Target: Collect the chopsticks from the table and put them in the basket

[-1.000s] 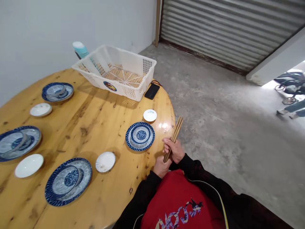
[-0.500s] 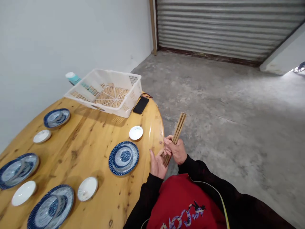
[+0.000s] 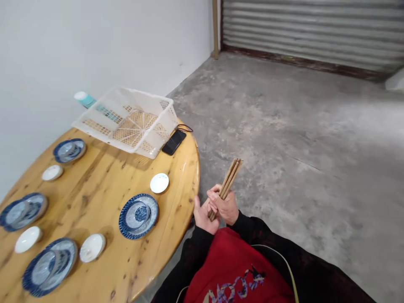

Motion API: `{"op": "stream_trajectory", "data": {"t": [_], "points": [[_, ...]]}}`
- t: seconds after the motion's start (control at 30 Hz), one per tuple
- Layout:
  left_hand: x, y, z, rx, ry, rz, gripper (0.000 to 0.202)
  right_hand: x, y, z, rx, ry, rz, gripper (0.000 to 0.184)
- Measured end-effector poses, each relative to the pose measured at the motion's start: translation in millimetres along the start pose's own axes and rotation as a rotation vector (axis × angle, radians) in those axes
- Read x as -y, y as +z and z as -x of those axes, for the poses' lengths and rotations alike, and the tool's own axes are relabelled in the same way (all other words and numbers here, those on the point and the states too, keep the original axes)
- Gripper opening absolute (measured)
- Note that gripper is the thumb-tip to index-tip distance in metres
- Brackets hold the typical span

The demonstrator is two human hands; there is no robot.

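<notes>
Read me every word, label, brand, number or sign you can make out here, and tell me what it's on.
Red shirt: stylised lettering, partly cut off by the picture's edge; I can't read the word reliably.
Small white dish nearest the black phone: a faint mark, too small to tell whether it is writing.
No other text is readable.

Garage-type dining space, looks like. Corrugated shutter (image 3: 309,31) at 1 o'clock, concrete floor (image 3: 299,168) at 3, round table (image 3: 97,204) with plates (image 3: 125,225) at 8.
</notes>
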State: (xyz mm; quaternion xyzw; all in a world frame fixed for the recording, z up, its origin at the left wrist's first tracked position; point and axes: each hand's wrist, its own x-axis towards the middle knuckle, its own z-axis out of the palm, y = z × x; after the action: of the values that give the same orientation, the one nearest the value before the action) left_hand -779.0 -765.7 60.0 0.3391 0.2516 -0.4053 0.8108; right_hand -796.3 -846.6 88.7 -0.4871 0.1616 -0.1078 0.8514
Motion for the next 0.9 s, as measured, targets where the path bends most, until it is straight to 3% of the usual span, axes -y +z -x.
{"op": "stream_trajectory", "data": {"t": [0.2, 0.33, 0.47, 0.57, 0.63, 0.8, 0.9], "points": [[-18, -5.0, -20, 0.063, 0.092, 0.133, 0.062, -13, 17, -32, 0.101, 0.063, 0.092, 0.029], [-39, -3.3, -32, 0.16, 0.175, 0.162, 0.062, -15, 36, -60, 0.098, 0.095, 0.043, 0.032], [-74, -9.2, -28, 0.191, 0.319, -0.15, 0.06, -7, 65, -97, 0.016, 0.178, -0.031, 0.04], [-99, -21.8, -23, 0.201, 0.496, -0.552, 0.043, -3, 87, -121, 0.02, 0.202, 0.0, 0.043], [-110, -30.5, -22, 0.219, 0.532, -0.702, 0.033, -3, 99, -129, 0.066, 0.223, 0.045, 0.042], [-116, -47.8, -21, 0.257, 0.407, -0.727, 0.034, -12, 121, -129, 0.222, 0.328, 0.176, 0.04], [-119, -52.3, -18, 0.21, 0.481, -0.748, 0.035, -18, 135, -133, 0.286, 0.387, 0.208, 0.042]]}}
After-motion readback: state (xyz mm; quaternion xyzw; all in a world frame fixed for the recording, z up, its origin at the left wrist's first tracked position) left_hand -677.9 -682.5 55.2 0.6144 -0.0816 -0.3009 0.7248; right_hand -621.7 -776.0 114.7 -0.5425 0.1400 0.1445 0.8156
